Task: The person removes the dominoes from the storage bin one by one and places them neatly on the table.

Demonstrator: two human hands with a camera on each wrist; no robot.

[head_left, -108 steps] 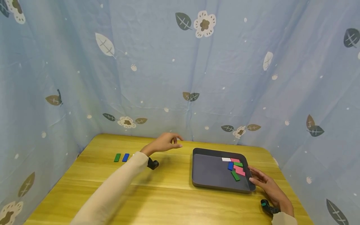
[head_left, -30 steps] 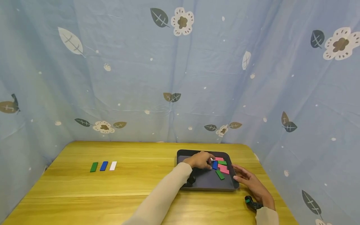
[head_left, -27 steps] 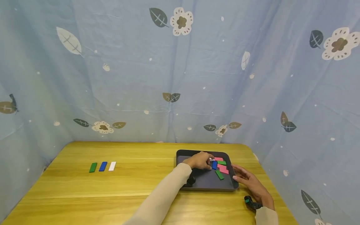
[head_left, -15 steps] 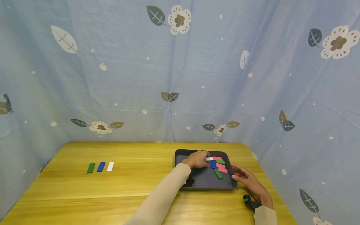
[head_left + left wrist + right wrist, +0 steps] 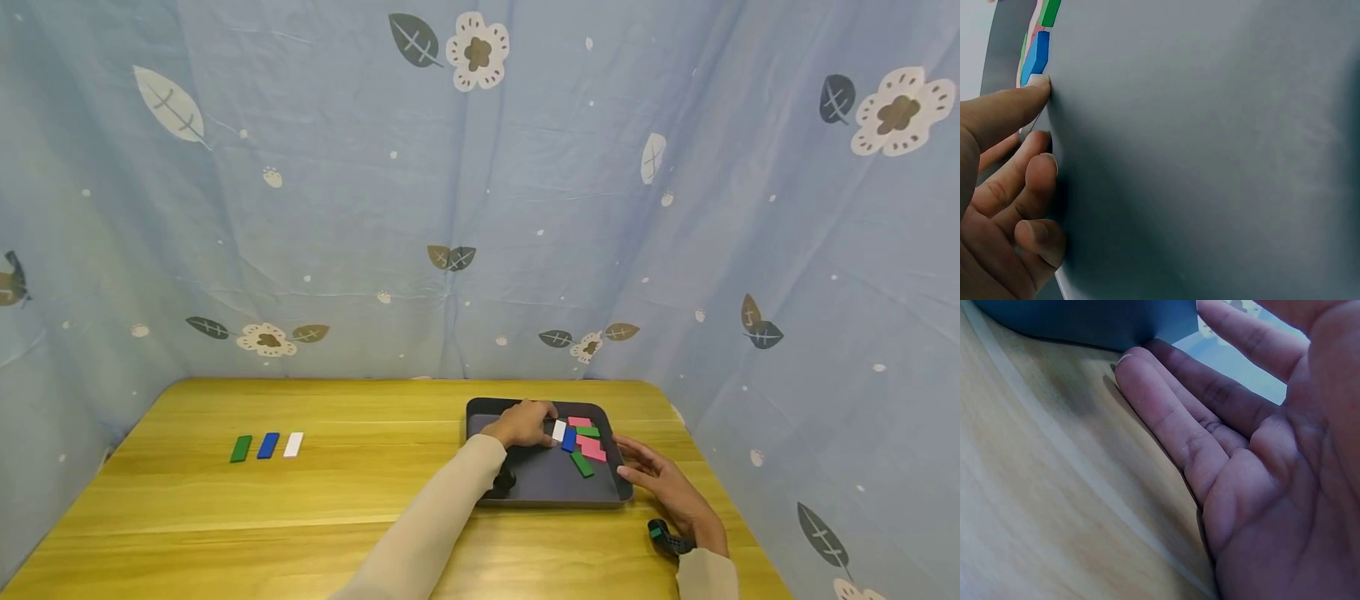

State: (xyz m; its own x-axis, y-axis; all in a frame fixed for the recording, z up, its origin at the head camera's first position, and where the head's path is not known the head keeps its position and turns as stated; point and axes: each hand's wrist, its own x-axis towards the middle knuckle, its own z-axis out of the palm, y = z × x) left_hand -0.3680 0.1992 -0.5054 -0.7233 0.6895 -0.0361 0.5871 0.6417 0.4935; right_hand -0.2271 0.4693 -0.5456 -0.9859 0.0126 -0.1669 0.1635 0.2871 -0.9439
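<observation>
In the head view my left hand [image 5: 522, 423] is over the dark tray [image 5: 555, 503], with a white tile [image 5: 559, 431] pinched between thumb and fingers. Right beside that tile lies a blue tile [image 5: 569, 439], then pink tiles [image 5: 591, 449] and green tiles [image 5: 582, 464]. The left wrist view shows my thumb near the blue tile [image 5: 1037, 53], other fingers bent; the white tile is mostly hidden there. My right hand [image 5: 671, 492] rests at the tray's right wall, fingers loosely extended; in the right wrist view fingertips [image 5: 1132, 362] meet the tray's side [image 5: 1091, 322].
On the wooden table [image 5: 225, 517], to the left, a green tile [image 5: 241, 448], a blue tile [image 5: 267, 445] and a white tile [image 5: 293, 444] lie in a spaced row. A patterned blue curtain [image 5: 337, 208] surrounds the table's back and sides.
The white tile in the tray has turned from crosswise to nearly upright in the head view, beside the blue one. My left hand has shifted slightly left; my right hand stays at the tray wall.
</observation>
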